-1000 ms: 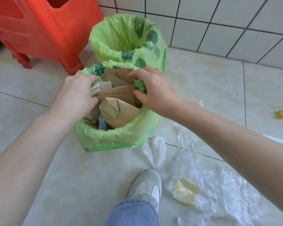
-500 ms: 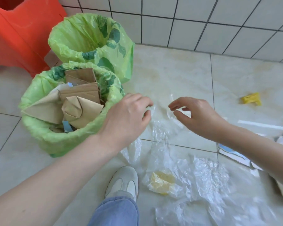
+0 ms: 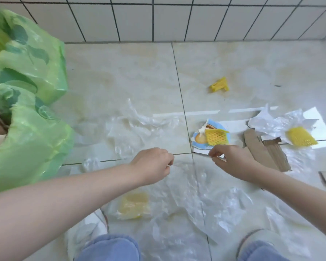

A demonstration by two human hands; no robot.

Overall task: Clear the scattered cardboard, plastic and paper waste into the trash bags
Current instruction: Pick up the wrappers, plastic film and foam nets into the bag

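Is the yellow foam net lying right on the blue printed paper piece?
Touching. The head view shows the yellow foam net overlapping the blue printed paper piece.

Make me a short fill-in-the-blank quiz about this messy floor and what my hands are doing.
1. The trash bags at the left are ____ in colour.
2. The foam net lying on the printed paper scrap is ____.
3. The right hand pinches the edge of a ____ scrap.
4. The torn cardboard lies to the ____ of the right hand.

Missing words: green; yellow; paper; right
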